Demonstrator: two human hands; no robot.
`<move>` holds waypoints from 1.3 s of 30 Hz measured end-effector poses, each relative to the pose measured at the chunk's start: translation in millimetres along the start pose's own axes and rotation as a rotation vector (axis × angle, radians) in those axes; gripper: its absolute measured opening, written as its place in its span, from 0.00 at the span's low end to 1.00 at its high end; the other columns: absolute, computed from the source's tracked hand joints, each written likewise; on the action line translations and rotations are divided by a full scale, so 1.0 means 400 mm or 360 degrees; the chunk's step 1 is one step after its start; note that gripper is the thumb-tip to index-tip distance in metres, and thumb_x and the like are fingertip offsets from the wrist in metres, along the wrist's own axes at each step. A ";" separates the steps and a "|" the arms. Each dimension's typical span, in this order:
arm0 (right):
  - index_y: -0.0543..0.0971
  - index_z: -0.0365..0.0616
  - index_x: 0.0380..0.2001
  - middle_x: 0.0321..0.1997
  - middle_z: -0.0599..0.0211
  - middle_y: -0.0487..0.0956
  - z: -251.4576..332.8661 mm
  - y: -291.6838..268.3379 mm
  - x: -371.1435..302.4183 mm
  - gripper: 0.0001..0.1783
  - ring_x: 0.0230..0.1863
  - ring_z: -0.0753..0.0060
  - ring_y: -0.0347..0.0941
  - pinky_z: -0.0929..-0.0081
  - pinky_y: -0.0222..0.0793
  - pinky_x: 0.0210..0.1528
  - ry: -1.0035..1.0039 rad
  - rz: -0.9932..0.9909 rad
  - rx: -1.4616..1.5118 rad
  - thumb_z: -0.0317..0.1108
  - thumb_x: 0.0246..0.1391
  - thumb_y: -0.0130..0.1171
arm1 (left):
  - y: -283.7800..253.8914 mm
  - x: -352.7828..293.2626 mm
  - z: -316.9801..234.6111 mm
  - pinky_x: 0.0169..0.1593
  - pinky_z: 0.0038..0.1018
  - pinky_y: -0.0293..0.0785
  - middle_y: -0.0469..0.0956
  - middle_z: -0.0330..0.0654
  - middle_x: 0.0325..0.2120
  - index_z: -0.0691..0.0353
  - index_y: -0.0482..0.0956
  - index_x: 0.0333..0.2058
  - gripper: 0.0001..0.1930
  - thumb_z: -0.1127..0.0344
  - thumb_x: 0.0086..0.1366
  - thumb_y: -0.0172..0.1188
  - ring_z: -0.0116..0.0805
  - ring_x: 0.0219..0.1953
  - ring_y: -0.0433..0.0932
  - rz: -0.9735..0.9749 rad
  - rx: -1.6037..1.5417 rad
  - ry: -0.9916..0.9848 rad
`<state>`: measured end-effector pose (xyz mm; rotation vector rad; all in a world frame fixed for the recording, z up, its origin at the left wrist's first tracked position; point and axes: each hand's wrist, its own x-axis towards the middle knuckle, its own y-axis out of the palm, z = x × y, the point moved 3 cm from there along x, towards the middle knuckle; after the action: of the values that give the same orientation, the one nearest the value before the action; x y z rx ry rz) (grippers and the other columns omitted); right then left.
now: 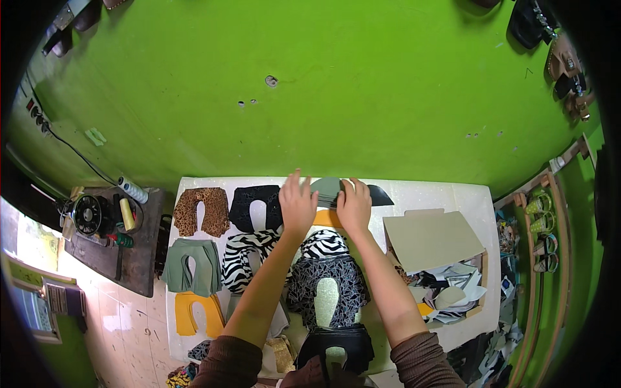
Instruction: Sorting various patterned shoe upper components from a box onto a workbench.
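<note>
Grey-green stack (330,185) at far edge of white table (453,197)

Leftmost were arch-shaped cut pieces: leopard-print ones (184,216), plain grey-green ones (172,268) below, yellow ones (187,317) nearest. Next came textured black arches (240,211) and zebra-striped ones (237,258). Left hand (298,204) lay at the stack's left side, fingers extended and apart. The stack itself: flat, matt sheets, rounded along the far edge, layered edges visible, lying between both hands. A yellow-orange piece (325,220) showed just nearer. Right hand (354,204) had bent fingers at the stack's right side; could not tell whether it gripped. Beyond it, a dark curved piece (380,196). Farther right, stiff tan board (433,239) and mixed scraps (451,297).
</note>
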<state>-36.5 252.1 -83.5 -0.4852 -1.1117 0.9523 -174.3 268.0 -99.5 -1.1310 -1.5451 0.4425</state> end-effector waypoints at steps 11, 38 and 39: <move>0.59 0.45 0.58 0.64 0.67 0.55 -0.006 0.045 -0.083 0.29 0.65 0.61 0.47 0.51 0.41 0.63 -0.0180 0.0543 -0.0281 0.41 0.53 0.45 | 0.020 -0.059 0.004 0.62 0.39 0.44 0.59 0.41 0.57 0.60 0.62 0.55 0.25 0.54 0.62 0.44 0.37 0.61 0.52 0.0498 0.0164 0.0355; 0.75 0.39 0.28 0.25 0.57 0.73 -0.255 -0.644 -0.499 0.06 0.30 0.53 0.69 0.64 0.64 0.35 -0.0095 0.0241 0.0551 0.24 0.45 0.50 | -0.278 -0.470 -0.658 0.56 0.43 0.53 0.72 0.40 0.37 0.59 0.75 0.32 0.08 0.72 0.51 0.55 0.41 0.47 0.68 0.0207 -0.0724 0.0400; 0.75 0.42 0.30 0.29 0.60 0.72 -0.289 -0.659 -0.508 0.07 0.34 0.55 0.68 0.62 0.62 0.39 -0.0009 0.0297 0.0530 0.27 0.44 0.51 | -0.275 -0.478 -0.679 0.53 0.39 0.57 0.73 0.41 0.36 0.60 0.75 0.31 0.07 0.71 0.52 0.55 0.41 0.45 0.69 0.0197 -0.0715 0.0423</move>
<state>147.7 -44.9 -40.8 -0.3164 -0.8998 1.2760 11.2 -21.0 -33.5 -1.5683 -1.3767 0.0156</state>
